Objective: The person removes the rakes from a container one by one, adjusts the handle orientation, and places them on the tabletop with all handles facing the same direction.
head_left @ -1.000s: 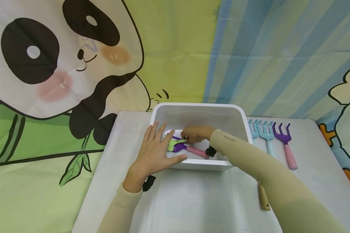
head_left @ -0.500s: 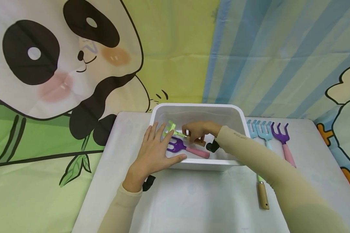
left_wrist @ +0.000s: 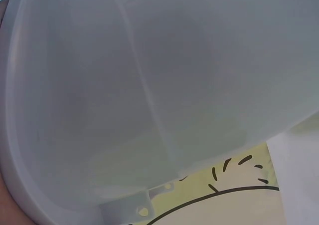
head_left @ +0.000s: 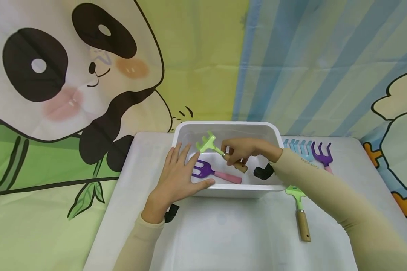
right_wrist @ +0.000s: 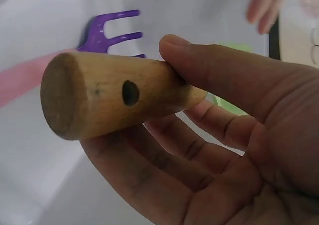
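In the head view, my right hand [head_left: 242, 148] grips the wooden handle of a light-green hand rake [head_left: 208, 143] inside a white plastic bin [head_left: 237, 187]. Its tines point to the far left. The right wrist view shows thumb and fingers round the handle [right_wrist: 109, 95], which has a hole near its end. Below it in the bin lies a purple hand fork [head_left: 228, 177] with a pink handle, tines partly behind my left fingers. My left hand [head_left: 176, 173] rests on the bin's left front corner, fingers spread and straight. The left wrist view is filled by the bin's outer wall [left_wrist: 199, 60].
Right of the bin lie light-blue hand rakes [head_left: 305, 149] and another purple hand fork [head_left: 323, 155], partly behind my right sleeve. A second green hand rake [head_left: 302, 224] with a wooden handle lies nearer on the white table [head_left: 220, 233]. A printed cloth [head_left: 203, 67] hangs behind.
My right hand has moved right and slightly up with the green hand rake, whose tines have swung away from the purple fork. My left hand stays on the bin.
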Tool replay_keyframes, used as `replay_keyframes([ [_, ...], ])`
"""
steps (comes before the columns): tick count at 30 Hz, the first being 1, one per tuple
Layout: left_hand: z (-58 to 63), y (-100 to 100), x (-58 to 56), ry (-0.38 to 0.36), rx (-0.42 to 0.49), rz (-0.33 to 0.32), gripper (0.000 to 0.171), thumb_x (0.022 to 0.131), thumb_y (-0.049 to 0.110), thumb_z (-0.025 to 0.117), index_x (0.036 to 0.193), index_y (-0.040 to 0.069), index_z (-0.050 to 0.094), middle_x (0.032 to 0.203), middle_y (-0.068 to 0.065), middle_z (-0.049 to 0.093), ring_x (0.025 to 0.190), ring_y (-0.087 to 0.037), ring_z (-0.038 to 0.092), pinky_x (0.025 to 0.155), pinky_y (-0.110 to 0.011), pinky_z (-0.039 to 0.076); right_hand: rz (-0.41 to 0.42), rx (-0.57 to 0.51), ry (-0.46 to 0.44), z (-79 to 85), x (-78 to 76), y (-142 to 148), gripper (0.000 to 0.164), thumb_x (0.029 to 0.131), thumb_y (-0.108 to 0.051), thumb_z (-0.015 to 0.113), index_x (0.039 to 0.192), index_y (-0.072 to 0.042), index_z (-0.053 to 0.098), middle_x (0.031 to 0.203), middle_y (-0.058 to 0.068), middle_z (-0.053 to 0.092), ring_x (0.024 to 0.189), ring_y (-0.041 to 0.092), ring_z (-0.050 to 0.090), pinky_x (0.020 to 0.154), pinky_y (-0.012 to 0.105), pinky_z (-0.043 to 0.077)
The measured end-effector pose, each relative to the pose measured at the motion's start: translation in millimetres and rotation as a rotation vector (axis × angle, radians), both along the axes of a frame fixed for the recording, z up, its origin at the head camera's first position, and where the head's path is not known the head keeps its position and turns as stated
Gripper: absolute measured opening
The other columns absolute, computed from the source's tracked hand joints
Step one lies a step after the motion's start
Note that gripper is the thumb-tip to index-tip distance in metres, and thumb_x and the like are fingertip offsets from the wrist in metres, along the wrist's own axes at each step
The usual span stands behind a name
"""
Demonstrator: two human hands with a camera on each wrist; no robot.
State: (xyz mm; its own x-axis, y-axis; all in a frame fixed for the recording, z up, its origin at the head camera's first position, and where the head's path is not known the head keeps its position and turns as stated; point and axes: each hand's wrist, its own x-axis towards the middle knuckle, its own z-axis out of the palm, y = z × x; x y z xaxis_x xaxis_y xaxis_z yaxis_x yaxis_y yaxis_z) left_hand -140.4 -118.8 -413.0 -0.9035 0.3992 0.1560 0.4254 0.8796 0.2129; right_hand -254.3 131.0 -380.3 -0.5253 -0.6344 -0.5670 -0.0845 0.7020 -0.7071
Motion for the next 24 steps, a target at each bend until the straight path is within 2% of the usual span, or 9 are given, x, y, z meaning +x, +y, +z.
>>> replay_keyframes([
  [10, -1.5, -0.8, 0.9, -0.006, -0.001, 0.006, 0.104, 0.081, 0.089, 0.035, 0.151, 0.013, 0.047, 0.162, -0.017, 0.023, 0.15, -0.041, 0.004, 0.119, -0.054, 0.001, -0.031, -0.119, 0.031, 39.5, 22.7, 34.3, 0.031, 0.097, -0.004, 0.063, 0.12, 0.0, 0.043, 0.1, 0.02, 0.061, 0.066, 0.024, 0.059, 0.064, 0.039, 0.056],
  [16, -2.7, -1.0, 0.4, -0.003, -0.009, 0.006, 0.104, 0.081, 0.089, 0.036, 0.151, 0.013, 0.047, 0.162, -0.017, 0.023, 0.151, -0.04, 0.003, 0.119, -0.053, -0.001, -0.035, -0.162, 0.062, 53.6, 36.9, 53.4, 0.029, 0.099, -0.009, 0.062, 0.121, -0.001, 0.044, 0.093, 0.02, 0.062, 0.064, 0.026, 0.06, 0.068, 0.038, 0.055],
  [21, -2.5, -0.3, 0.6, -0.01, -0.007, 0.004, 0.104, 0.081, 0.089, 0.035, 0.151, 0.013, 0.047, 0.162, -0.017, 0.023, 0.15, -0.04, 0.003, 0.119, -0.052, -0.002, -0.053, -0.19, 0.066, 60.9, 48.1, 66.1, 0.031, 0.1, -0.012, 0.063, 0.122, 0.0, 0.044, 0.089, 0.021, 0.06, 0.059, 0.033, 0.059, 0.068, 0.038, 0.052],
  [24, -1.6, 0.3, 1.0, -0.015, -0.008, 0.002, 0.104, 0.081, 0.089, 0.035, 0.151, 0.012, 0.047, 0.162, -0.017, 0.023, 0.151, -0.04, 0.002, 0.119, -0.053, -0.002, -0.063, -0.193, 0.087, 65.2, 55.8, 73.7, 0.033, 0.099, -0.014, 0.065, 0.123, -0.002, 0.045, 0.093, 0.02, 0.06, 0.064, 0.032, 0.059, 0.068, 0.038, 0.052],
])
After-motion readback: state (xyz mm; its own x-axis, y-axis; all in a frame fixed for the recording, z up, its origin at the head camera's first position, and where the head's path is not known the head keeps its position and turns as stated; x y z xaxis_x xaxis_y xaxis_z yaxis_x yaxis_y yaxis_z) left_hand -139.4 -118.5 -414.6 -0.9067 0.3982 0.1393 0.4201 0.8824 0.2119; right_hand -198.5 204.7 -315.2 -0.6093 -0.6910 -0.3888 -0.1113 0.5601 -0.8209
